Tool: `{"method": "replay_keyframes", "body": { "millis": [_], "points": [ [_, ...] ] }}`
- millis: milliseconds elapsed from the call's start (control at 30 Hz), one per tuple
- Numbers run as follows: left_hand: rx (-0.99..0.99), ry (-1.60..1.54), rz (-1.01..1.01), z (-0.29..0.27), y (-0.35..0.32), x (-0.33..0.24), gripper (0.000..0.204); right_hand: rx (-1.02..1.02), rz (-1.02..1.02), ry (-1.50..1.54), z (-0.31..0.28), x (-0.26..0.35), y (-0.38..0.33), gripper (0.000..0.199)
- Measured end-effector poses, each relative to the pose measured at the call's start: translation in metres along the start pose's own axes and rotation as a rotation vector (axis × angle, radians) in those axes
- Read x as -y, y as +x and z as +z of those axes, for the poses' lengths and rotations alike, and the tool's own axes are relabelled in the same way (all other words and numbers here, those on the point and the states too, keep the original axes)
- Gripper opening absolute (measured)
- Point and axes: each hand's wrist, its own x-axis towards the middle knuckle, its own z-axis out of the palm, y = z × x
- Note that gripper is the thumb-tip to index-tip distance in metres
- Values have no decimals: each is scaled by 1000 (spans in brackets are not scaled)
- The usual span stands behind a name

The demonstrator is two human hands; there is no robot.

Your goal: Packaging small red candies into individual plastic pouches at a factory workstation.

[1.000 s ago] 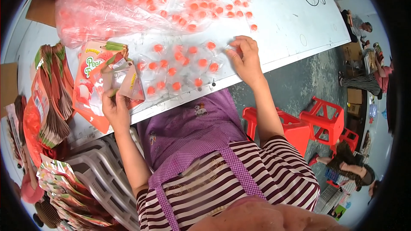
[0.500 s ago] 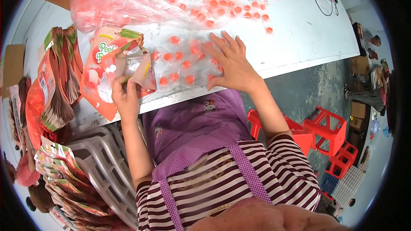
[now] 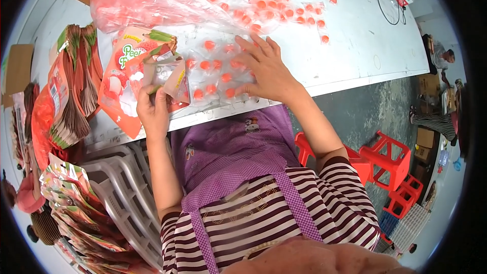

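My left hand (image 3: 153, 111) pinches the edge of a red printed pouch (image 3: 176, 90) between thumb and fingers. The pouch's mouth gapes toward a group of small clear-wrapped red-orange sweets (image 3: 225, 77) on the table. Over the right side of these sweets lies my right hand (image 3: 269, 73), palm down with fingers apart, hiding some of them. Beneath the held pouch lie more flat pouches of the same print (image 3: 114, 83), a green leaf pattern at their top edge.
A large clear plastic bag (image 3: 152, 2) spills wrapped sweets across the back of the white table (image 3: 375, 50). Fanned stacks of pouches (image 3: 73, 91) stand at the left. Filled-looking pouches (image 3: 76, 208) sit by grey plastic crates (image 3: 119, 187). Red stools (image 3: 388, 160) stand at right; people are beyond.
My right hand has slid a little to the left over the sweets, its fingers less spread. My left hand keeps its hold on the pouch. The whole view has shifted slightly.
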Motion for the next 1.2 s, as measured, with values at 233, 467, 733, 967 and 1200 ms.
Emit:
{"method": "replay_keyframes", "body": {
  "millis": [233, 467, 733, 967, 1200],
  "points": [
    [28, 40, 13, 1, -1, -1, 11, 15, -68, 12, -1, 7, 7, 71],
    [17, 76, 10, 0, -3, -2, 8, 76, -34, 66, 10, 2, 12, 70],
    [42, 66, -30, -1, -1, 0, 8, 165, -45, 22, -11, 5, 0, 82],
    [35, 90, -15, -1, 0, -2, 9, -11, -154, -7, 3, -8, -5, 59],
    [11, 191, 24, -13, -1, 24, 12, -124, -200, 62, 8, -10, -4, 57]
  ]
}}
